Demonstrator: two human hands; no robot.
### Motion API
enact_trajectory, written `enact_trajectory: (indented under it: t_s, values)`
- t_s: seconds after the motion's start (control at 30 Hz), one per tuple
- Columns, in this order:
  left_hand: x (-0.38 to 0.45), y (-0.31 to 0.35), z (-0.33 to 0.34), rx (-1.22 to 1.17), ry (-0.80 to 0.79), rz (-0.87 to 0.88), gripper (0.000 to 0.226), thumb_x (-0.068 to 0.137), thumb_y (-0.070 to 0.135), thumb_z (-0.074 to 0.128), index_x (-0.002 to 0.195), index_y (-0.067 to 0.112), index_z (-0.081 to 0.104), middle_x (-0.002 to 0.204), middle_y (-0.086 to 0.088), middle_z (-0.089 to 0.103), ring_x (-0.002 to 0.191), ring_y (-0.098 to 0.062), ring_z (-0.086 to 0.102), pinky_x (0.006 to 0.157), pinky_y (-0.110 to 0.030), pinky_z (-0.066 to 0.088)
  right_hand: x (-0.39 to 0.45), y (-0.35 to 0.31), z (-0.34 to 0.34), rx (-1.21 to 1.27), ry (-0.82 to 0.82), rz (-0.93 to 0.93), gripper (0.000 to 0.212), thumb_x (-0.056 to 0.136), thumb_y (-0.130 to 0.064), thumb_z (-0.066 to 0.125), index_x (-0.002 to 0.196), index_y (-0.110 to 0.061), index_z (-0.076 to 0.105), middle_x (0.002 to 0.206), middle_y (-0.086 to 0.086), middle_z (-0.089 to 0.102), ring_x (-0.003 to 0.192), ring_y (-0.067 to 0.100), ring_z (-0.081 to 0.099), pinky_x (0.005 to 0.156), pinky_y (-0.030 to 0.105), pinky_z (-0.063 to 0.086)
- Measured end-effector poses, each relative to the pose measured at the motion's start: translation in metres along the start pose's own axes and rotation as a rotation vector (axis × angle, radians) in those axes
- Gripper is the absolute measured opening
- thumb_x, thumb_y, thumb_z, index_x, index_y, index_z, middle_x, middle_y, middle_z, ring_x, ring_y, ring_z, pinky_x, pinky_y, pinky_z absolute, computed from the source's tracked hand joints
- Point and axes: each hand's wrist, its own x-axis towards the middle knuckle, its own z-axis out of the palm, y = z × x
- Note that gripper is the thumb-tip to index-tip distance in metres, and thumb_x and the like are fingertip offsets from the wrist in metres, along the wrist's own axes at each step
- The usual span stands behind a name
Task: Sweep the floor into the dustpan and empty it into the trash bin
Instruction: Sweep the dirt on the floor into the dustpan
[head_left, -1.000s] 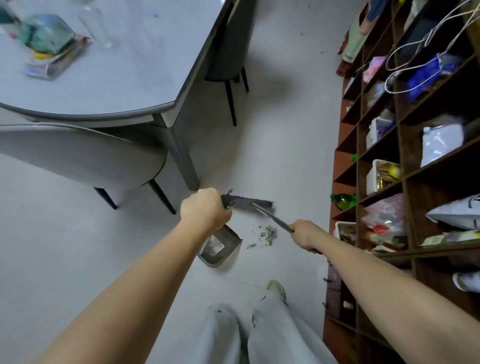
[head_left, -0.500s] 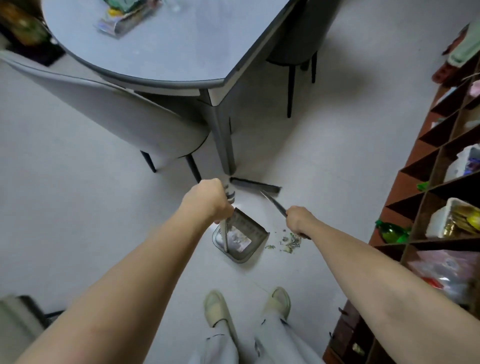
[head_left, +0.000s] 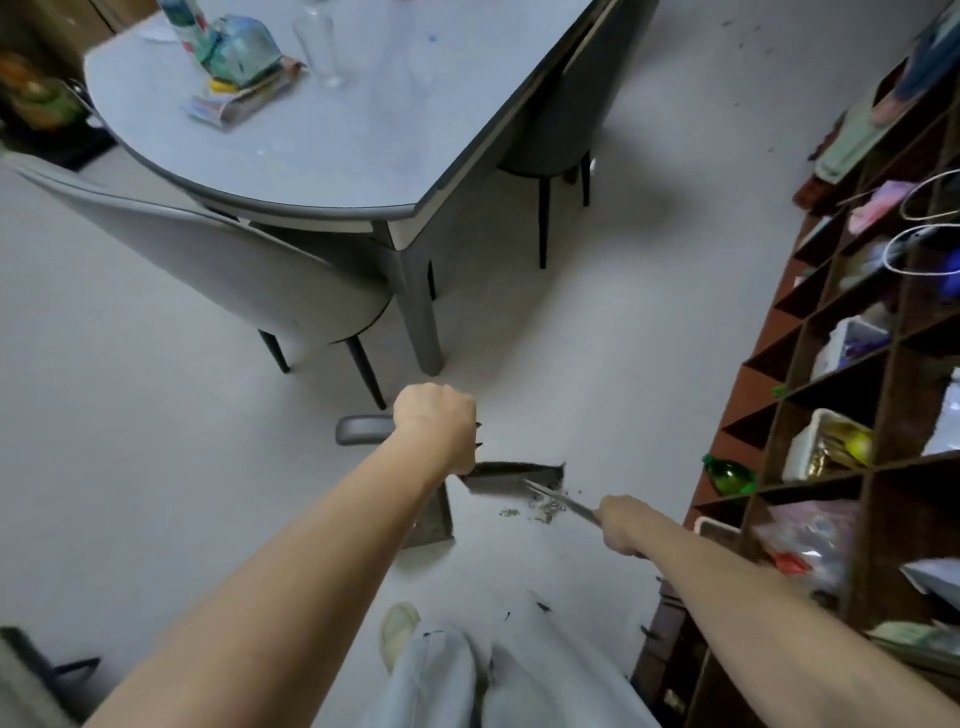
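Head view: left hand (head_left: 435, 418) grips one dustpan (head_left: 434, 512), right hand (head_left: 621, 522) one broom (head_left: 511, 475), beside one debris pile (head_left: 540, 509).

Smooth matt floor (head_left: 597, 322); dark wood shelving (head_left: 883, 467); shiny metal broom handle (head_left: 563, 501); smooth grey tabletop (head_left: 363, 130).

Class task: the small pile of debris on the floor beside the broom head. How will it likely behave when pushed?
The debris shows as small separate flecks, so it probably scatters rather than slides together. It looks light, likely to flick ahead of the broom head. The floor looks smooth, so bits may skid.
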Motion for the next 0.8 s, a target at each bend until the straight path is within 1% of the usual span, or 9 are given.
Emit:
enact_trajectory:
  t_s: [0.13, 0.23, 0.33, 0.43, 0.47, 0.5, 0.6, 0.7, 0.8]
  values:
    - [-0.003, 0.003, 0.003, 0.007, 0.002, 0.026, 0.013, 0.084, 0.025, 0.059, 0.092, 0.017, 0.053, 0.076, 0.001, 0.049, 0.077, -0.023, 0.052, 0.064, -0.029, 0.041, -0.013, 0.023, -0.001, 0.081, 0.043, 0.014, 0.037, 0.09, -0.011, 0.043, 0.124, -0.014, 0.057, 0.118, 0.01, 0.061, 0.091, 0.025, 0.059, 0.077, 0.031, 0.049]
    - [-0.001, 0.008, 0.012, -0.034, 0.004, 0.022, 0.008, 0.084, 0.02, 0.056, 0.091, 0.018, 0.052, 0.076, 0.001, 0.049, 0.075, -0.022, 0.052, 0.062, -0.028, 0.039, -0.005, 0.034, 0.017, 0.158, 0.082, 0.055, 0.042, 0.088, -0.011, 0.039, 0.126, -0.018, 0.057, 0.118, 0.008, 0.06, 0.1, 0.026, 0.06, 0.08, 0.031, 0.05]
    - [0.001, 0.014, 0.029, -0.031, -0.067, 0.002, 0.011, 0.085, 0.018, 0.054, 0.097, 0.02, 0.054, 0.081, 0.002, 0.05, 0.075, -0.023, 0.052, 0.059, -0.027, 0.038, 0.009, 0.025, 0.028, 0.28, 0.095, 0.118, 0.038, 0.091, -0.008, 0.037, 0.127, -0.01, 0.052, 0.121, 0.012, 0.058, 0.103, 0.029, 0.06, 0.075, 0.029, 0.046]
    - [0.008, 0.015, 0.03, 0.002, -0.061, 0.01, 0.013, 0.087, 0.02, 0.054, 0.1, 0.019, 0.056, 0.083, 0.002, 0.05, 0.077, -0.022, 0.052, 0.063, -0.027, 0.039, 0.014, 0.016, 0.033, 0.371, 0.036, 0.165, 0.028, 0.089, 0.002, 0.041, 0.115, -0.001, 0.053, 0.099, 0.018, 0.061, 0.075, 0.032, 0.062, 0.057, 0.031, 0.048]
    - [0.011, 0.017, 0.028, 0.018, -0.049, 0.025, 0.01, 0.089, 0.022, 0.054, 0.099, 0.019, 0.055, 0.084, 0.002, 0.05, 0.078, -0.022, 0.052, 0.065, -0.028, 0.039, 0.011, 0.015, 0.04, 0.367, 0.001, 0.18, 0.025, 0.087, 0.005, 0.045, 0.109, 0.001, 0.055, 0.094, 0.019, 0.064, 0.072, 0.033, 0.063, 0.054, 0.033, 0.049]
    - [0.014, 0.017, 0.025, 0.023, -0.029, 0.03, 0.007, 0.089, 0.023, 0.053, 0.095, 0.019, 0.053, 0.082, 0.001, 0.05, 0.078, -0.022, 0.052, 0.066, -0.028, 0.04, 0.009, 0.016, 0.044, 0.34, -0.017, 0.181, 0.022, 0.086, 0.006, 0.048, 0.106, 0.003, 0.057, 0.098, 0.02, 0.066, 0.079, 0.034, 0.066, 0.058, 0.033, 0.051]
    - [0.016, 0.023, 0.023, 0.057, 0.042, 0.059, 0.003, 0.088, 0.02, 0.054, 0.089, 0.019, 0.052, 0.074, 0.003, 0.049, 0.074, -0.022, 0.053, 0.061, -0.027, 0.037, -0.004, 0.022, 0.068, 0.375, -0.018, 0.201, 0.037, 0.088, 0.0, 0.044, 0.123, 0.001, 0.053, 0.121, 0.022, 0.06, 0.105, 0.035, 0.063, 0.072, 0.031, 0.051]
    - [0.01, 0.028, 0.027, 0.065, 0.086, 0.106, 0.007, 0.087, 0.018, 0.055, 0.092, 0.022, 0.055, 0.08, 0.003, 0.051, 0.076, -0.021, 0.051, 0.061, -0.027, 0.036, -0.024, 0.018, 0.091, 0.421, -0.012, 0.211, 0.045, 0.088, -0.005, 0.04, 0.131, -0.006, 0.053, 0.123, 0.018, 0.06, 0.104, 0.032, 0.063, 0.072, 0.028, 0.049]
    - [-0.001, 0.028, 0.038, 0.073, 0.11, 0.172, 0.014, 0.086, 0.018, 0.056, 0.099, 0.021, 0.06, 0.083, 0.002, 0.053, 0.079, -0.021, 0.053, 0.064, -0.027, 0.037, -0.045, -0.001, 0.118, 0.491, -0.005, 0.225, 0.046, 0.087, -0.009, 0.04, 0.129, -0.013, 0.057, 0.121, 0.014, 0.062, 0.101, 0.03, 0.063, 0.07, 0.025, 0.046]
